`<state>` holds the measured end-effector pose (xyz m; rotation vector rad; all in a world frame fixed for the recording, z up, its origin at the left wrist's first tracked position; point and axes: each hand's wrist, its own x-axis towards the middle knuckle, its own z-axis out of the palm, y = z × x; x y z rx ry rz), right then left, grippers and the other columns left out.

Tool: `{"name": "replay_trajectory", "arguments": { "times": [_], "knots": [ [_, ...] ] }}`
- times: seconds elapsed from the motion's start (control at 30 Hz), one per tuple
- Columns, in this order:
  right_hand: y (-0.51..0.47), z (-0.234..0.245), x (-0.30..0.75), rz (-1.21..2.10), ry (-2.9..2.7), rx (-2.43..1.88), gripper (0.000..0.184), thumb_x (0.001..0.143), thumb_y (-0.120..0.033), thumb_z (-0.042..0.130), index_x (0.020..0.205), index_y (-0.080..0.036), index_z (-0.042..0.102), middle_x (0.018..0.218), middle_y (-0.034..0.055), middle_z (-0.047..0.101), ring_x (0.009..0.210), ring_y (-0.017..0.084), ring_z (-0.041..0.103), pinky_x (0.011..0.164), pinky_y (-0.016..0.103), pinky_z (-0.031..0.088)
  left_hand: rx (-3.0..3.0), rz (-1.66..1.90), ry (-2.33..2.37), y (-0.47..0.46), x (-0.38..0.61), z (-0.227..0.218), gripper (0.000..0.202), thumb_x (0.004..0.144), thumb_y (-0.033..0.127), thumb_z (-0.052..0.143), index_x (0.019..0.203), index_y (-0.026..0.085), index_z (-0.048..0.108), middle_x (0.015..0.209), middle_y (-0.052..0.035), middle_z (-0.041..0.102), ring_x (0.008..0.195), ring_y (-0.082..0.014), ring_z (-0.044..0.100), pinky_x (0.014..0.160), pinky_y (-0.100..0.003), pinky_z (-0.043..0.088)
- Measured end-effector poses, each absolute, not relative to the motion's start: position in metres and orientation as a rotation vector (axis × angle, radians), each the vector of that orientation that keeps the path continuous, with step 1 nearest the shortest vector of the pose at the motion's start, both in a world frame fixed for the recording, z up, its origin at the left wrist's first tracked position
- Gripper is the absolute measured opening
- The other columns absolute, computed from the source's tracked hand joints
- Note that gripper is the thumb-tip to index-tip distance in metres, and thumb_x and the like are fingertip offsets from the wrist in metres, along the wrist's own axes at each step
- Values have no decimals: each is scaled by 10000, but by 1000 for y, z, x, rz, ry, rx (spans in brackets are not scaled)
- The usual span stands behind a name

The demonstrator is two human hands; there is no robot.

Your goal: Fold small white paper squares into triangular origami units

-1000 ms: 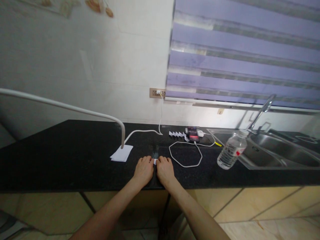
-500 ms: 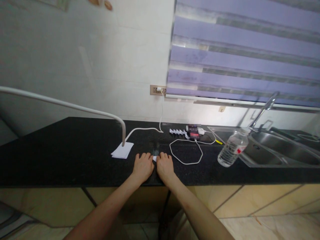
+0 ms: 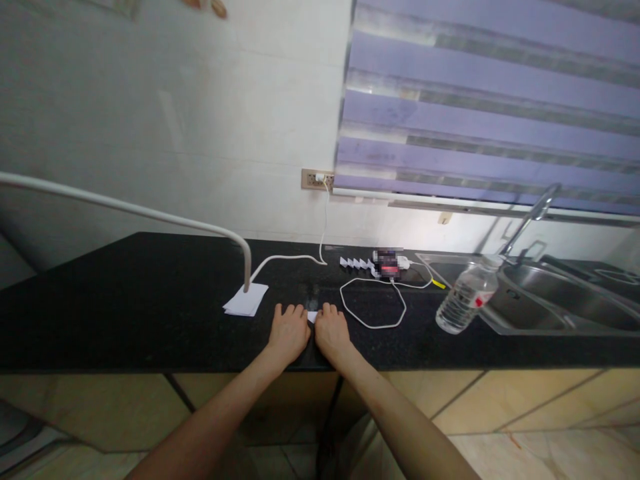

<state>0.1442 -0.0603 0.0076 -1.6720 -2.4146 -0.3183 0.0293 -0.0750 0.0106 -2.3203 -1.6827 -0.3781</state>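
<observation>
My left hand (image 3: 289, 331) and my right hand (image 3: 331, 331) rest side by side on the black countertop (image 3: 125, 300), knuckles up and fingers curled down. Between their fingertips shows a small white piece of paper (image 3: 312, 317), pinched and pressed from both sides. Most of the paper is hidden under my fingers. A small stack of white paper sheets (image 3: 246, 300) lies just left of my left hand. A row of small folded white paper pieces (image 3: 354, 263) stands further back on the counter.
A white lamp arm (image 3: 150, 215) arcs in from the left to the paper stack. A white cable (image 3: 373, 307) loops right of my hands and runs up to a wall socket (image 3: 316, 180). A plastic water bottle (image 3: 463, 295) stands by the steel sink (image 3: 555, 300).
The view has shifted slightly. My hands stay together on the paper, with fingers a little more spread over it.
</observation>
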Motion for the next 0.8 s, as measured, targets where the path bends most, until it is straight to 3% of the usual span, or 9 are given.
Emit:
{"name": "replay_trajectory", "arguments": {
  "times": [0.3, 0.47, 0.8],
  "knots": [
    [-61, 1, 151, -299, -2352, -1673, 224, 842, -155, 399, 923, -84, 595, 922, 154, 529, 885, 236, 461, 701, 332, 394, -2157, -432, -1809, -81, 30, 4, 293, 811, 259, 399, 963, 128, 612, 945, -120, 582, 921, -263, 479, 861, -455, 281],
    [-63, 2, 149, -323, -2378, -1610, 239, 847, -167, 392, 1011, -143, 564, 908, 130, 530, 860, 239, 466, 674, 336, 392, -2199, -456, -1686, -78, 31, 2, 293, 811, 204, 395, 1025, 137, 583, 1024, -118, 581, 967, -256, 471, 889, -446, 272],
    [-58, 4, 157, -289, -2398, -1635, 223, 825, -138, 402, 926, -103, 598, 943, 151, 525, 892, 234, 458, 700, 334, 377, -2327, -502, -1675, -73, 20, -2, 247, 820, 245, 420, 972, 163, 597, 1009, -84, 595, 952, -223, 498, 867, -386, 299]
  ]
}}
